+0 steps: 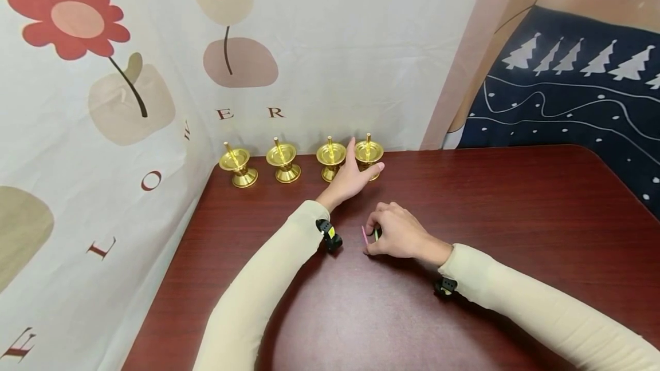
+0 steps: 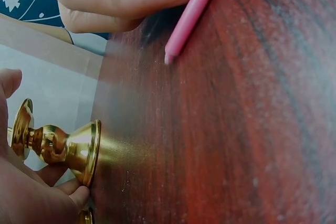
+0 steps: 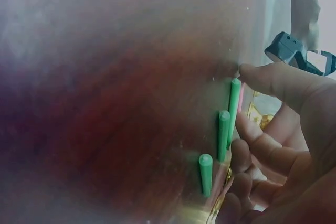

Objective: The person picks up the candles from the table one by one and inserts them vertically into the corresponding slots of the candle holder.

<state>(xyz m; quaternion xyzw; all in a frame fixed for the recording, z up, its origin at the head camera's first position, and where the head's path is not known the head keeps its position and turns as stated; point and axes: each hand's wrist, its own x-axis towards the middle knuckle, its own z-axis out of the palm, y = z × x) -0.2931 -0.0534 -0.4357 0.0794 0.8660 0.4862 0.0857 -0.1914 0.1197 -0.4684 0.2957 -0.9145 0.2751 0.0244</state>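
While the red-brown tabletop (image 1: 515,199) spreads across the head view's lower half, the left hand (image 1: 348,179) reaches to upper centre, thumb and fingers parted around the rightmost gold holder (image 1: 369,152). The right hand (image 1: 397,233) bends low right of centre; whether its thumb and finger pinch or merely touch, I cannot tell. 3 other gold holders (image 1: 281,156) stand upright in a row further left. Nearest the right hand, at its left side, is a pink stick (image 1: 364,236), long axis running up the frame towards the holders. 3 green sticks (image 3: 223,135) show lower right in the right wrist view, beside the fingers.
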